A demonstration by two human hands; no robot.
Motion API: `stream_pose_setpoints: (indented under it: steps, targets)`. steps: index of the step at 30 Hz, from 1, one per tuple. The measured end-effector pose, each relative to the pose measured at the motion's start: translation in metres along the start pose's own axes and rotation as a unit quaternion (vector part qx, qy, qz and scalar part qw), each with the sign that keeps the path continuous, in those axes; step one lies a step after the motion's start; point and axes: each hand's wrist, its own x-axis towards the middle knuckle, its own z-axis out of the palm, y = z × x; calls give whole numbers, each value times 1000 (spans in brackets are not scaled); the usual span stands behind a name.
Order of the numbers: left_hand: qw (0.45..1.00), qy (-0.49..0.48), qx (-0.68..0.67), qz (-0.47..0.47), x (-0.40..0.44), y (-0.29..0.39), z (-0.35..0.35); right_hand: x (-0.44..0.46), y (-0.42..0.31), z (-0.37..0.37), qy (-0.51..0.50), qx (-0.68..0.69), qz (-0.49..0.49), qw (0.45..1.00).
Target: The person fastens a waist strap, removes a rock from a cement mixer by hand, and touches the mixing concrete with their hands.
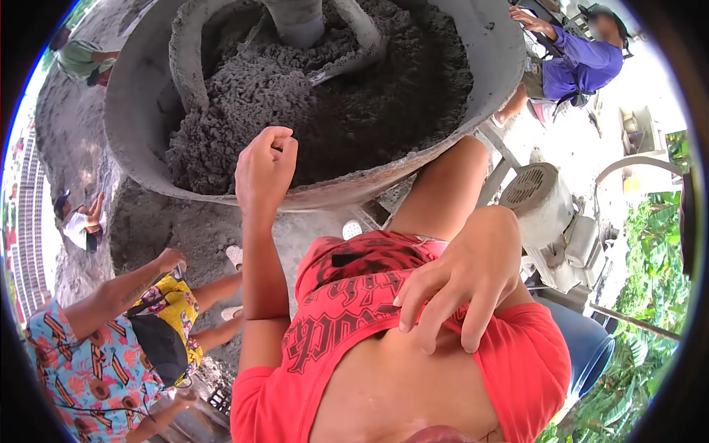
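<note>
My left hand [266, 170] is raised in a loose fist in front of the near rim of a large round mixer pan [347, 188]. Nothing shows in its curled fingers, and I cannot tell whether it touches the rim. Grey, crumbly wet mortar [258, 103] fills much of the pan, around curved mixing arms [188, 59] coated in it. My right hand [473, 273] lies against my upper chest by the neckline of my red shirt [362, 303], fingers bent and spread, holding nothing.
A motor [535, 199] sits right of the pan, with a blue barrel [583, 347] behind. A person in purple [587, 63] stands at the far right. Close on my left is a person in a patterned shirt [96, 369]. Two others are farther left near the sand heap [74, 125].
</note>
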Motion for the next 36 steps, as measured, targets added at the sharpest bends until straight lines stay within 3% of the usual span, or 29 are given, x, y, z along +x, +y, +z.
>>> stream_pose_setpoints:
  steps: [4,7,10,14,16,19,30,36]
  targets:
    - [1000,-4,-7,-2,9,-8,5,-4,8,3,53,-4,39,998]
    - [1000,-15,-7,-8,17,-10,3,0,15,3,163,-88,58,981]
    - [1000,-12,-5,-24,26,-14,2,12,21,8,426,-190,-17,884]
    - [998,-23,-58,11,40,-35,-3,40,34,9,589,-256,-49,765]
    - [995,-65,-75,14,46,-50,-3,60,44,4,634,-222,-85,736]
    - [995,-92,-38,-26,56,-48,-13,82,30,10,660,-173,-113,723]
    - [998,7,-46,-29,19,1,-22,74,24,39,540,40,-115,833]
    - [998,-15,-38,-41,16,5,-23,69,27,34,485,98,-112,862]
